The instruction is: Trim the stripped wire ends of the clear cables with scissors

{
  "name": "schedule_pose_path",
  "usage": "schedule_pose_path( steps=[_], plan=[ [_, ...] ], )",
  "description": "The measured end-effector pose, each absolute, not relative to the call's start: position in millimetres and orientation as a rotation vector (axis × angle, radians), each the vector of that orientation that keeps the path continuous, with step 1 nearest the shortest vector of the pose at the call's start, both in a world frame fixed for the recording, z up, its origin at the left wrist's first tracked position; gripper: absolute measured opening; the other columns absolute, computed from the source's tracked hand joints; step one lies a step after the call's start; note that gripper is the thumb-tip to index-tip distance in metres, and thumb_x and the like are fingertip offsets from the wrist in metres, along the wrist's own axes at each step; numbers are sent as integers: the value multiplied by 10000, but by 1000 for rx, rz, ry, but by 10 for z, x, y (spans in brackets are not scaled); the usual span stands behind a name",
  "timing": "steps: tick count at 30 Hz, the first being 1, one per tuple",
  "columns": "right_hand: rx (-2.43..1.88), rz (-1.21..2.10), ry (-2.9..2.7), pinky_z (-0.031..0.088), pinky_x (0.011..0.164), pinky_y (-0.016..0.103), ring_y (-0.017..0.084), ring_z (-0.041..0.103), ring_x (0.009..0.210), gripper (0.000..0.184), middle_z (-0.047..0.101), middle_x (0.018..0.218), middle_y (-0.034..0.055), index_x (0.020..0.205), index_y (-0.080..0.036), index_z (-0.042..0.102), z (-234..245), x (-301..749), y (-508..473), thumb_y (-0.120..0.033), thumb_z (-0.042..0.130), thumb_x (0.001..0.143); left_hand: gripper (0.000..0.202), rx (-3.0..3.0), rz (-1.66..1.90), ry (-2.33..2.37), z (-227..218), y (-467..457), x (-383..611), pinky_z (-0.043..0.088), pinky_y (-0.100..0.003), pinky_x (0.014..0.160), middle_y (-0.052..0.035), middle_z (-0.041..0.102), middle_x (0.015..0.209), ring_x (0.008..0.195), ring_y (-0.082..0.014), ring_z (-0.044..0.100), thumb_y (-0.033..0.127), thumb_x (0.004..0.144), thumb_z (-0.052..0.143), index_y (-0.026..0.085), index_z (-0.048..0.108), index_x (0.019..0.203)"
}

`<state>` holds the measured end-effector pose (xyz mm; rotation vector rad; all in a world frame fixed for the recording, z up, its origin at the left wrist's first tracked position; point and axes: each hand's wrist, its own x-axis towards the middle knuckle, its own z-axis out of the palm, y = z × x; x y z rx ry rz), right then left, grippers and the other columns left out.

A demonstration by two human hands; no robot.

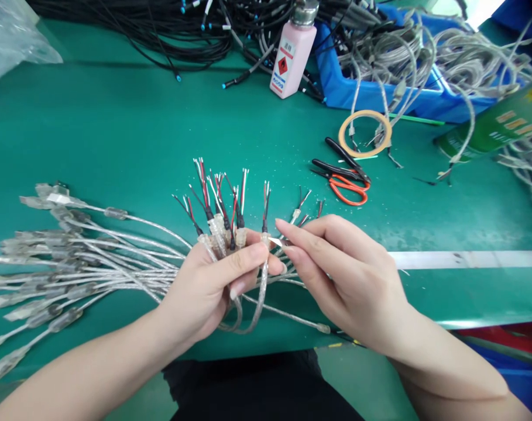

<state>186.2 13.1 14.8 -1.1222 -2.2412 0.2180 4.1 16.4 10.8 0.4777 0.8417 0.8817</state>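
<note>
My left hand (224, 269) is closed around a bunch of clear-sheathed cables (219, 234), whose stripped ends point up with thin red, black and white wires. One cable (264, 275) of the bunch is pinched between thumb and forefinger, its wire end (266, 207) upright and its lower part curving down in a loop. From the right, my right hand (345, 275) pinches a small pointed metal blade (275, 241). The blade's tip is at the collar of that cable, just beside my left thumb; the fingers hide the rest of the blade.
Cables with clear plugs (41, 316) spread to the left. Beyond my hands lie red-and-black-handled cutters (347, 181), a tape roll (364, 153) and a pink bottle (293, 55). Blue bins (340, 88) of cables, a green can (489, 128) and black cables (160, 41) line the back.
</note>
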Motion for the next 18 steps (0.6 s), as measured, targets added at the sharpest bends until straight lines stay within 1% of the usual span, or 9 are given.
schedule_pose_path(
  steps=[2, 4, 9, 13, 16, 18],
  plan=[
    [-1118, 199, -2247, 509, 613, 346, 188, 577, 703, 290, 640, 813, 114, 1187, -19, 662, 145, 1858, 129, -142, 557, 946, 56, 483, 881, 836, 108, 165, 44, 319, -127, 449, -21, 737, 661, 407, 6, 360, 189, 809, 726, 155, 702, 771],
    [-1118, 175, -2254, 504, 615, 347, 191, 572, 700, 293, 637, 805, 114, 1186, -11, 661, 144, 1856, 124, -137, 564, 940, 63, 484, 878, 835, 110, 169, 48, 324, -125, 452, -18, 734, 661, 408, 8, 358, 188, 814, 723, 153, 699, 766],
    [-1123, 46, -2261, 475, 591, 331, 184, 541, 682, 285, 639, 800, 98, 1192, -58, 657, 138, 1853, 112, -147, 581, 933, 62, 486, 873, 830, 112, 164, 44, 324, -123, 457, -14, 729, 653, 411, 7, 363, 188, 823, 717, 156, 703, 772],
    [-1142, -82, -2251, 443, 578, 327, 181, 518, 668, 261, 637, 797, 84, 1178, -126, 664, 122, 1848, 122, -166, 595, 930, 51, 473, 878, 835, 117, 160, 37, 348, -137, 481, -6, 713, 637, 406, 8, 362, 194, 817, 725, 159, 709, 782],
    [-1137, -88, -2220, 458, 611, 345, 192, 552, 692, 259, 632, 806, 86, 1169, -137, 663, 119, 1855, 130, -153, 615, 915, 45, 450, 903, 842, 120, 169, 44, 334, -139, 466, -4, 697, 651, 417, 4, 374, 194, 800, 742, 157, 716, 803],
    [-1144, -17, -2175, 482, 645, 355, 200, 581, 732, 267, 631, 833, 88, 1177, -148, 653, 129, 1866, 131, -143, 612, 914, 58, 461, 922, 856, 119, 172, 52, 316, -144, 451, -6, 682, 669, 436, -5, 385, 194, 790, 751, 151, 724, 820]
  ],
)
